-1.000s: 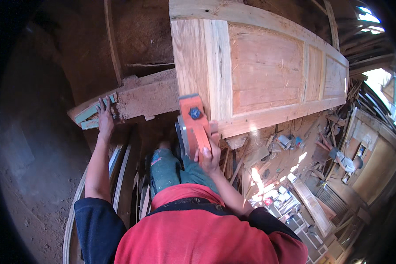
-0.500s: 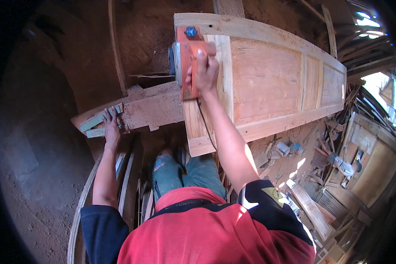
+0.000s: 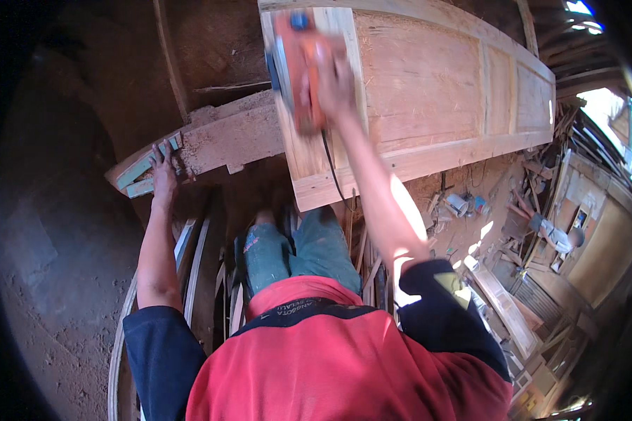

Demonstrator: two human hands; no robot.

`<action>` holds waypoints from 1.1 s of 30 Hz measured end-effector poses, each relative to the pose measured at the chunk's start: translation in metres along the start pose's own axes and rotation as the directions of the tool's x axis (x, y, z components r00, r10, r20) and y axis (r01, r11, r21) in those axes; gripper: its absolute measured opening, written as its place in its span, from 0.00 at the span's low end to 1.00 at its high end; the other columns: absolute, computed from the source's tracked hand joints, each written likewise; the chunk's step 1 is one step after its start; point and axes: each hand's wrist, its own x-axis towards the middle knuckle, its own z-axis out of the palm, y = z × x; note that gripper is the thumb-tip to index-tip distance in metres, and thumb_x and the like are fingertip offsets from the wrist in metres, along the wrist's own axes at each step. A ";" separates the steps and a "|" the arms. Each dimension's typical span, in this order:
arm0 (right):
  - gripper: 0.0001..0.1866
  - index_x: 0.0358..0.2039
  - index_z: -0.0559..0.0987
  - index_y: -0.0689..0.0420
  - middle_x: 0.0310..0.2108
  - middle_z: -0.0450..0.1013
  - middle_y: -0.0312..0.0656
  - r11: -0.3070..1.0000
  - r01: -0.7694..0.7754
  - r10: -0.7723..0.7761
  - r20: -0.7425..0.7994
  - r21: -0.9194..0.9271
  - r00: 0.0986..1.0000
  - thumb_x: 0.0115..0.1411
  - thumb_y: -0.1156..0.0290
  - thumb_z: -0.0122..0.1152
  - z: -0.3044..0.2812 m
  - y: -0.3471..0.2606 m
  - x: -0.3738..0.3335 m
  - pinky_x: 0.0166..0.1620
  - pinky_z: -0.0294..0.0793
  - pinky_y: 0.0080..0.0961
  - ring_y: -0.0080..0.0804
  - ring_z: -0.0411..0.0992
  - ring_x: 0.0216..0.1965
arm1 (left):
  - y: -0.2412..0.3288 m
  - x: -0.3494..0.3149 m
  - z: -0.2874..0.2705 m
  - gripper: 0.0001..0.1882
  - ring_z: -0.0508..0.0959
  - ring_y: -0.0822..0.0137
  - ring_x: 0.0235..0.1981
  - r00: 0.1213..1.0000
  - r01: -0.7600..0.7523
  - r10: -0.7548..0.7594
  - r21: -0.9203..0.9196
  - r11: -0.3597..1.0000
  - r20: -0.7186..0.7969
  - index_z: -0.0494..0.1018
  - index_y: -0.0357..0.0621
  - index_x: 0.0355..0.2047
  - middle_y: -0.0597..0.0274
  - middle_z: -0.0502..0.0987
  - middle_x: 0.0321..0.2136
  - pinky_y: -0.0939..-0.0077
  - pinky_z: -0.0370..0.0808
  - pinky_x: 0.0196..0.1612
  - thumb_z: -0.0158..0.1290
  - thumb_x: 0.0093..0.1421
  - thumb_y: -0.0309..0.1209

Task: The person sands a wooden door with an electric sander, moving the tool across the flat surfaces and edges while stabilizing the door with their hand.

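Note:
My right hand [image 3: 337, 83] is wrapped round the handle of an orange electric planer [image 3: 300, 74] with a blue knob, blurred by motion. The planer sits on the left end of a panelled wooden door [image 3: 421, 84] lying flat, and its black cord [image 3: 336, 172] trails back along my forearm. Off to the left, my left hand [image 3: 164, 174] lies with fingers spread on pale green wooden strips [image 3: 139, 169]. Those strips rest on the end of a dusty plank [image 3: 235, 144], which runs up to the door's left end.
Long boards [image 3: 192, 266] stand beside my legs on the left. At the right lie a white bucket [image 3: 457, 204] and scattered timber [image 3: 502, 309]. Farther right, another person [image 3: 558, 235] is beside large panels. Wood shavings are strewn over the door.
The planer and my right hand have shifted to the right relative to the door's left end. The whole view has tilted, so door and plank appear higher. My left hand stays on the green strips.

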 end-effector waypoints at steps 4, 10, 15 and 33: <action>0.22 0.31 0.77 0.59 0.12 0.68 0.34 0.993 -0.112 0.110 -0.059 -0.041 0.992 0.70 0.54 0.46 -0.035 0.047 -0.196 0.19 0.66 0.25 0.24 0.68 0.14 | 0.024 0.001 -0.014 0.60 0.47 0.29 0.70 0.999 0.014 -0.014 0.009 1.000 0.039 0.43 0.52 0.74 0.34 0.41 0.71 0.44 0.53 0.71 0.70 0.47 0.36; 0.31 0.36 0.77 0.65 0.16 0.72 0.40 0.943 -0.331 0.319 -0.181 -0.043 0.930 0.65 0.45 0.43 -0.042 0.075 -0.331 0.22 0.71 0.27 0.28 0.72 0.17 | 0.004 0.002 -0.003 0.62 0.48 0.32 0.70 0.997 -0.069 0.070 0.064 0.996 -0.018 0.42 0.50 0.74 0.35 0.42 0.72 0.48 0.52 0.72 0.71 0.46 0.33; 0.27 0.31 0.76 0.63 0.14 0.70 0.39 0.967 -0.253 0.251 -0.210 0.016 0.945 0.66 0.48 0.45 -0.033 0.062 -0.267 0.23 0.71 0.28 0.29 0.72 0.17 | 0.018 0.002 -0.009 0.61 0.47 0.28 0.70 0.996 0.057 -0.060 0.053 0.997 0.060 0.41 0.56 0.74 0.41 0.41 0.73 0.47 0.57 0.70 0.70 0.46 0.32; 0.26 0.29 0.77 0.58 0.14 0.72 0.40 0.969 0.164 -0.221 -0.346 -0.187 0.912 0.68 0.46 0.50 -0.012 -0.004 0.176 0.18 0.73 0.28 0.29 0.73 0.14 | 0.018 0.009 -0.006 0.60 0.47 0.30 0.70 0.992 -0.117 0.121 0.114 0.987 -0.029 0.42 0.46 0.73 0.30 0.42 0.71 0.44 0.53 0.71 0.69 0.48 0.34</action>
